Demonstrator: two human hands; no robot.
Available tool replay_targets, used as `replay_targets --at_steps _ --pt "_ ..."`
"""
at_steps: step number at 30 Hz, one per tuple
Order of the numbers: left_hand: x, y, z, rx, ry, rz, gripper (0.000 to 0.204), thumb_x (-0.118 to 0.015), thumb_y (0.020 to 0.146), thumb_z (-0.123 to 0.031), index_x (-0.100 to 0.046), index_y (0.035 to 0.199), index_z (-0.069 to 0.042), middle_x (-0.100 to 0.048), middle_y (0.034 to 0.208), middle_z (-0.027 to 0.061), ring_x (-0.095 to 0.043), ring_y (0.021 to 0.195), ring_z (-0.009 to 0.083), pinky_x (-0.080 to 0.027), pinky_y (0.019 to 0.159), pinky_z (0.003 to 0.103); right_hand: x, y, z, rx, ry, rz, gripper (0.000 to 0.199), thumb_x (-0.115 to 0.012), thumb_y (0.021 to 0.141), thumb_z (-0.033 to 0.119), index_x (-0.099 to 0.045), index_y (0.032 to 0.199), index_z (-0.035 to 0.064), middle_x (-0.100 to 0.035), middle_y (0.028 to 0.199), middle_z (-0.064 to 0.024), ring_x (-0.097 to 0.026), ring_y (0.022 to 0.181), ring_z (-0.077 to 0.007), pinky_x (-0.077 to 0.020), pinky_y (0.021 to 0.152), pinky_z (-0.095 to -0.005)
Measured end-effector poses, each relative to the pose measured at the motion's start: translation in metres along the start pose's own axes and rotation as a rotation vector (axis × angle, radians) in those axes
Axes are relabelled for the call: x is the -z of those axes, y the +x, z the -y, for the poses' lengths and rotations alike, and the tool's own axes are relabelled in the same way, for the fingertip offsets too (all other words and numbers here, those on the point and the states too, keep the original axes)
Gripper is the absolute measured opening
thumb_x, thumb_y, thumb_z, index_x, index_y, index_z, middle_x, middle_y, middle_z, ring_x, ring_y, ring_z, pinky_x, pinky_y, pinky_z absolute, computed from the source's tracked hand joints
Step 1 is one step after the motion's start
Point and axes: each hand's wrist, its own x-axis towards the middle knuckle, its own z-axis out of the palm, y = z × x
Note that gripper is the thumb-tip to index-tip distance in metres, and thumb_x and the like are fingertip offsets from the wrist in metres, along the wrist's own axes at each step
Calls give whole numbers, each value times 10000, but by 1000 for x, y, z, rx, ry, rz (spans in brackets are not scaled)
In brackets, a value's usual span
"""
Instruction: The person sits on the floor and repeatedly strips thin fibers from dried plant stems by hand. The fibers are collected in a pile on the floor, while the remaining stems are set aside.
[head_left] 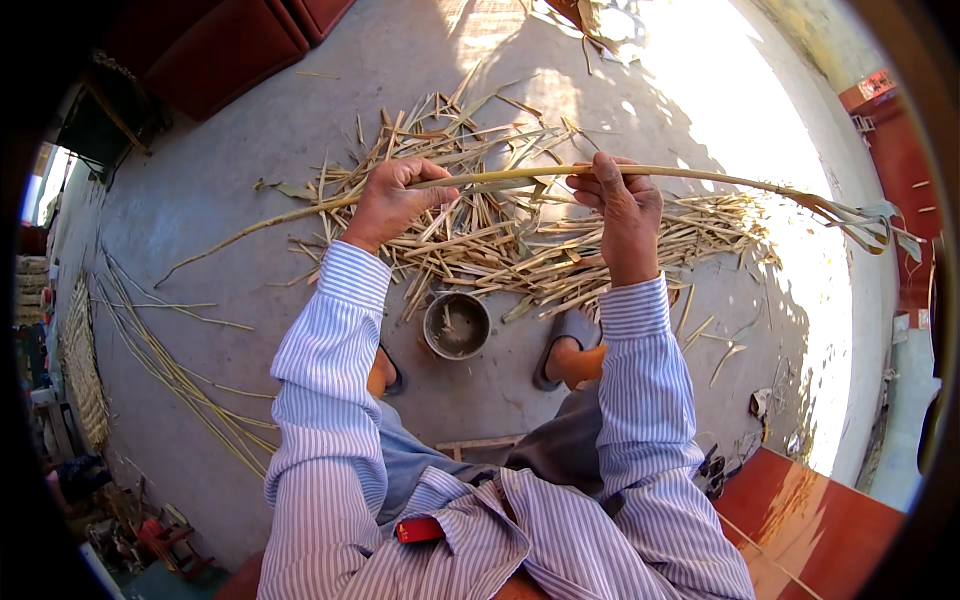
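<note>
- Long stalk (520, 178): one pale yellow-green cane, held above the floor across the middle of the view. Long axis runs from about 8 o'clock to 3 o'clock. The thin bare end points low toward 8 o'clock; the leafy, frayed end (850, 215) points toward 3 o'clock.
- Left hand (392, 200): closed around the stalk, knuckles up, at 11 o'clock from the bowl.
- Right hand (625, 205): closed on the same stalk, fingers curled over it, at 1 o'clock from the bowl. The two hands are apart, with a stretch of stalk spanning between them.
- Heap of split stalk pieces (520, 250): scattered on the concrete floor (250, 170) under both hands, strewn in many directions.
- Round metal bowl (457, 325): on the floor between the feet, just at the near edge of the heap.
- Sandalled feet: left (385, 372), right (568, 355), either side of the bowl.
- Bundle of long thin canes (170, 370): lying on the floor at 9 o'clock, well apart from the heap.
- Striped shirt sleeves (330, 380): cover both forearms.
</note>
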Motion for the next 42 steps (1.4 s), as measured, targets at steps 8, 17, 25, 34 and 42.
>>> replay_targets --at_steps 8,17,25,34,42 --pt "64 10 10 -6 -211 -647 316 -765 835 -310 -661 949 -33 -691 767 43 -587 644 88 -458 630 216 37 10 0 -35 0 -99 277 -647 932 226 -622 1020 -35 -705 902 -152 -712 794 -211 -592 670 -251" --pt "30 -2 -21 -475 973 -360 462 -591 887 -482 -656 1061 -59 -680 965 93 -603 930 274 -399 825 419 31 8 1 -91 98 -56 249 -583 962 141 -548 1131 -38 -683 1037 -186 -696 915 -232 -603 733 -272" --pt "12 -6 -29 -300 890 55 204 -703 763 -258 -689 858 -78 -639 706 75 -591 728 279 -390 717 410 27 11 8 -37 29 -40 211 -601 956 173 -580 1083 6 -697 996 -143 -702 913 -208 -580 699 -213" --pt "-36 -7 -44 -451 598 -49 261 -786 738 -257 -689 861 -48 -663 729 72 -612 712 226 -406 696 337 -9 -10 -7 -94 -3 214 233 -628 940 171 -595 1100 4 -691 1006 -130 -695 919 -201 -575 748 -250" --pt "-3 -6 -31 -200 395 51 157 -746 783 -147 -688 848 -16 -673 746 112 -635 636 199 -475 581 315 22 -2 11 12 0 58 225 -599 958 191 -604 1078 1 -697 993 -131 -691 932 -212 -556 734 -244"
